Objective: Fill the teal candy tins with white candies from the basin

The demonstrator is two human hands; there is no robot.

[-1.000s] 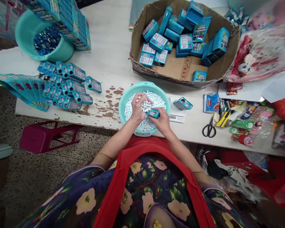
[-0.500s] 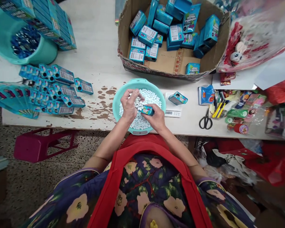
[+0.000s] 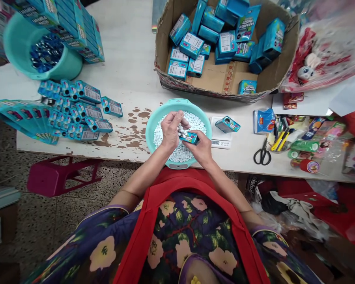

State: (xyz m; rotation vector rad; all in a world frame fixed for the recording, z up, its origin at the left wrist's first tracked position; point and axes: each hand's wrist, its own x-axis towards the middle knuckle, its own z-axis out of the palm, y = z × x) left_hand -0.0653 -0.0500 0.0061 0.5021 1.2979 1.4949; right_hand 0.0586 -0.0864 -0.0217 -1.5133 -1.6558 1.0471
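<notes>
A turquoise basin (image 3: pixel 150 134) full of small white candies (image 3: pixel 180 153) stands at the table's front edge. Above it my left hand (image 3: pixel 171 128) is cupped around some of the white candies, fingers curled. My right hand (image 3: pixel 201 146) grips a small blue candy box (image 3: pixel 190 137) over the basin, its end turned toward the candies at my left hand. Just right of the basin, another blue box (image 3: pixel 228 124) lies on a white digital scale (image 3: pixel 221 143); the digits are too small to read.
A cardboard carton (image 3: pixel 208 85) with blue packs stands behind. On the left are several small boxes (image 3: pixel 88 110), a fan of flat cartons (image 3: pixel 26 118) and a turquoise bucket (image 3: pixel 72 65) of blue pieces. Scissors (image 3: pixel 262 154) lie at right, a purple stool (image 3: pixel 44 177) below.
The whole view has shifted, so things appear farther right. My left hand's fingers have drawn in more over the candies beside the box, which my right hand still holds.
</notes>
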